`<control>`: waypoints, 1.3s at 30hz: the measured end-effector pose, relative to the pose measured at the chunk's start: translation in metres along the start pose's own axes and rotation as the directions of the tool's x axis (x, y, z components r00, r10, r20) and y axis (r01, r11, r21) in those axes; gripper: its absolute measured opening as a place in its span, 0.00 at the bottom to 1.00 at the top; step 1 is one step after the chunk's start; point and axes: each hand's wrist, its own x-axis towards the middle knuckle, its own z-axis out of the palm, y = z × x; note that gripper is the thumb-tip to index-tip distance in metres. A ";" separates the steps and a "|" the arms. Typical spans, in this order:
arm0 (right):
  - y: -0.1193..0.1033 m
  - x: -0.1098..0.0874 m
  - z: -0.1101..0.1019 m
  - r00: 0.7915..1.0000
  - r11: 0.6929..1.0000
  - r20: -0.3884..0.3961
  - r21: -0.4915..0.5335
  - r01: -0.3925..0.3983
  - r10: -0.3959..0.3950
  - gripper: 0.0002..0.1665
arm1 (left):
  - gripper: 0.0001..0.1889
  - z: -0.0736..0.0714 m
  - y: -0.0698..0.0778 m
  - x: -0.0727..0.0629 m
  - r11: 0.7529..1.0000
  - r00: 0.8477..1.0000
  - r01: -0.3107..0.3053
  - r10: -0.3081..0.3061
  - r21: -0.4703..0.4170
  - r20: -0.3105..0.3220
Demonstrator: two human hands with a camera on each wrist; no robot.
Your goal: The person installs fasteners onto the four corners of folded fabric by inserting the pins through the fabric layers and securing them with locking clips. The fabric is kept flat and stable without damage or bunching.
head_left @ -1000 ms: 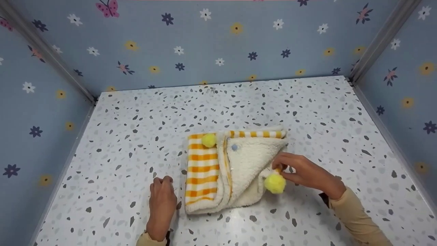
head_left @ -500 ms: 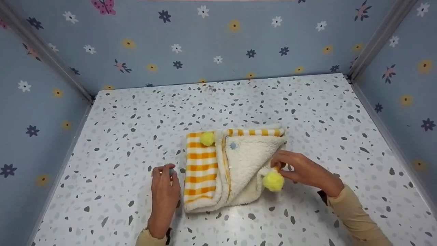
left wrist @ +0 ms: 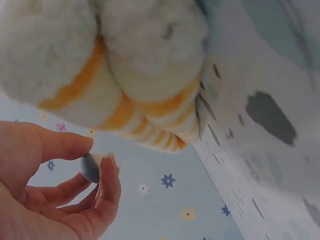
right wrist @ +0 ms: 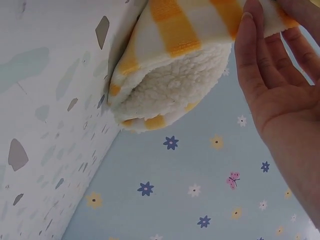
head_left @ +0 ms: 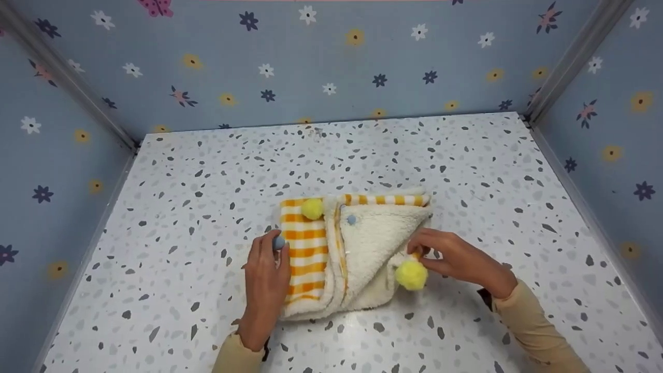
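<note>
A folded orange-and-white checked cloth [head_left: 305, 264] with white fleece lining [head_left: 370, 241] lies on the table. My left hand [head_left: 267, 280] is at its left edge and pinches a small, round blue thing [head_left: 279, 242] between thumb and fingers; in the left wrist view this blue thing [left wrist: 90, 168] is partly covered by fingertips. My right hand [head_left: 456, 259] pinches a corner of the cloth, from which a yellow pom-pom [head_left: 412, 274] hangs. The right wrist view shows this checked corner [right wrist: 175, 30] lifted by the right hand [right wrist: 280, 80], with fleece inside.
Another yellow pom-pom [head_left: 312, 209] sits on the cloth's upper left part. A blue dot [head_left: 351, 219] shows on the fleece near the fold. The speckled white table [head_left: 207, 181] is bordered by blue flowered panels [head_left: 311, 57] at the back and both sides.
My left hand has moved right and away from me, from the bare table to the cloth's left edge, and the blue thing has come into sight. The right hand keeps its grip on the corner.
</note>
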 end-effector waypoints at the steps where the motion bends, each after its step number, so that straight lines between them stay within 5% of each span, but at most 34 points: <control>1: 0.000 0.000 0.000 1.000 1.000 0.000 0.002 -0.002 0.002 0.20 | 0.13 0.003 0.002 0.001 1.000 1.000 -0.025 0.025 0.000 -0.008; 7: 0.000 0.001 0.000 1.000 1.000 0.002 -0.001 -0.004 0.004 0.20 | 0.13 0.018 0.019 0.002 0.992 0.994 -0.108 0.108 -0.060 -0.005; 19: -0.002 0.001 0.001 1.000 1.000 0.001 -0.010 -0.016 0.016 0.21 | 0.13 0.031 0.051 0.006 0.975 0.987 -0.085 0.110 -0.205 0.117; 39: -0.007 0.000 0.000 0.999 0.999 -0.013 -0.012 -0.048 0.048 0.22 | 0.11 0.059 0.088 0.002 0.950 0.947 -0.168 0.229 -0.262 0.223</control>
